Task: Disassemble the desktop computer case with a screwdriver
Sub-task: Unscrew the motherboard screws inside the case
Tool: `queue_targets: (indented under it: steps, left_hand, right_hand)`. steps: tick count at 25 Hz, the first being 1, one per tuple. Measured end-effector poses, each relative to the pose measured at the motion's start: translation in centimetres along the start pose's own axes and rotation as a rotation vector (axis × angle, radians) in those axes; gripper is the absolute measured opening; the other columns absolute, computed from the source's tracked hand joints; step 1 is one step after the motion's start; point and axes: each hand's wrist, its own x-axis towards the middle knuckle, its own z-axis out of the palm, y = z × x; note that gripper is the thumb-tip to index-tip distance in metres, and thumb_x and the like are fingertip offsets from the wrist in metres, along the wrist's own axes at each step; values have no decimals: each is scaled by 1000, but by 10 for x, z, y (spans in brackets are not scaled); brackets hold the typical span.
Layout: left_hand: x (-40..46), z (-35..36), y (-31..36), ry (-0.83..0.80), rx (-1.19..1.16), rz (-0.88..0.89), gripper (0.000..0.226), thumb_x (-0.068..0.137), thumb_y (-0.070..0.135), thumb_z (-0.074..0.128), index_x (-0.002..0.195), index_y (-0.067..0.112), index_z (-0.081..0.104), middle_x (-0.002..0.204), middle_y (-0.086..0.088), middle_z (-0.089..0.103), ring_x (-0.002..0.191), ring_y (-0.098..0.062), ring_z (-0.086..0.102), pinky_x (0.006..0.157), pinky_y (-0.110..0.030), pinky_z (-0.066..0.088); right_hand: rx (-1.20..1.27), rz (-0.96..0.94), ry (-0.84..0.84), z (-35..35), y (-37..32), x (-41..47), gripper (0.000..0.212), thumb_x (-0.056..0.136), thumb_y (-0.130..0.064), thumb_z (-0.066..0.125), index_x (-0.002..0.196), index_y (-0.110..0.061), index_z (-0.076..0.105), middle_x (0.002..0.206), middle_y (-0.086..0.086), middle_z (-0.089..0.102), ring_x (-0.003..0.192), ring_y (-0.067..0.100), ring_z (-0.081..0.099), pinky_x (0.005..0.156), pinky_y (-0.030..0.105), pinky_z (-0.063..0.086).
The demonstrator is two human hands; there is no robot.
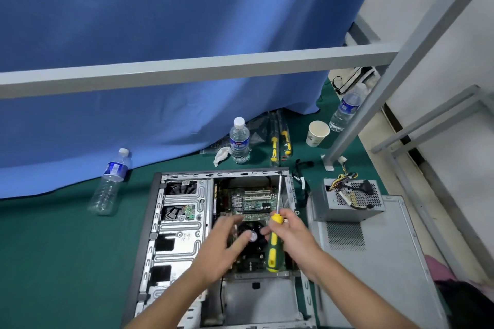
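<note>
The open desktop computer case [156,224] lies flat on the green table, its motherboard [251,201] and black CPU fan [254,235] exposed. My right hand [294,238] grips a yellow-and-green screwdriver [274,244], whose shaft points up and away toward the case's far edge. My left hand [223,246] hovers over the fan with fingers spread, its fingertips close to the right hand. The removed power supply [347,204] with loose cables sits on the detached side panel [374,262] to the right.
Three water bottles [111,181] [239,140] [346,108] stand or lie behind the case. A paper cup [316,133], two packaged screwdrivers [280,141] and a crumpled tissue [222,155] lie near the blue curtain. A grey metal frame [187,71] crosses above.
</note>
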Motion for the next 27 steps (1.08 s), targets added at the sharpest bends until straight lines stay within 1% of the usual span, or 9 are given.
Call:
queue_targets:
  steps: [3, 5, 7, 11, 12, 14, 18, 22, 27]
  left_hand:
    - [-11, -1, 0, -156, -331, -42, 51, 86, 54, 66, 132, 43, 48, 114, 20, 65, 102, -2, 64, 92, -28, 52]
    - [-8, -9, -13, 25, -303, -113, 29, 92, 33, 64, 120, 33, 58, 88, 14, 68, 76, -4, 63, 76, -32, 55]
    - [0, -27, -32, 236, -61, -170, 12, 97, 27, 59, 107, 21, 60, 77, 10, 59, 65, -3, 54, 61, -15, 49]
    - [22, -62, -58, 554, 161, -143, 23, 98, 21, 57, 101, -2, 55, 110, -10, 49, 102, 21, 39, 81, 4, 32]
    - [28, -63, -62, 556, 173, -143, 28, 97, 20, 58, 107, -6, 54, 118, -16, 48, 110, 17, 39, 90, -1, 33]
    - [39, -58, -69, 527, 210, -168, 37, 96, 23, 58, 119, -6, 52, 131, -19, 44, 119, -15, 45, 102, -26, 39]
    - [50, -52, -78, 642, 227, -169, 29, 95, 24, 57, 113, 3, 59, 130, -12, 49, 120, -26, 49, 102, -42, 44]
    - [51, -49, -83, 690, 346, -7, 20, 87, 24, 50, 101, 11, 57, 94, -5, 56, 87, -21, 50, 73, -36, 42]
    - [55, -42, -91, 643, 465, -69, 39, 88, 27, 47, 113, 0, 61, 106, -19, 63, 110, -37, 55, 90, -48, 46]
  right_hand:
    - [-33, -64, -61, 42, -8, 10, 8, 99, -26, 56, 106, -22, 55, 96, 2, 73, 83, 9, 67, 78, 32, 55]
    - [-265, -146, -36, 51, -8, 21, 20, 97, -38, 55, 115, -30, 59, 109, -6, 67, 95, 6, 61, 93, 35, 52]
    - [-707, -273, 129, 39, -4, 37, 41, 98, -43, 48, 136, -27, 50, 127, -11, 54, 120, 6, 47, 110, 34, 39]
    - [-1342, -357, 213, -4, 23, 60, 48, 100, -28, 47, 146, -20, 37, 147, -3, 40, 141, 14, 28, 120, 33, 16]
    - [-1463, -368, 192, -10, 33, 63, 49, 98, -22, 50, 146, -18, 39, 149, 1, 41, 142, 18, 28, 121, 35, 13]
    - [-1603, -393, 178, -15, 49, 65, 51, 91, -12, 58, 141, -15, 48, 145, 8, 48, 141, 23, 35, 121, 40, 10]
    - [-1689, -411, 164, -17, 47, 78, 44, 87, -11, 59, 131, -14, 57, 131, 7, 59, 128, 23, 45, 119, 42, 21]
    - [-1803, -482, 65, -17, 8, 112, 39, 82, -3, 59, 120, -8, 58, 113, 8, 60, 108, 24, 47, 101, 36, 38]
    - [-1933, -259, -354, -4, -26, 156, 18, 87, 4, 55, 97, -12, 55, 102, 6, 64, 87, 24, 58, 76, 38, 55]
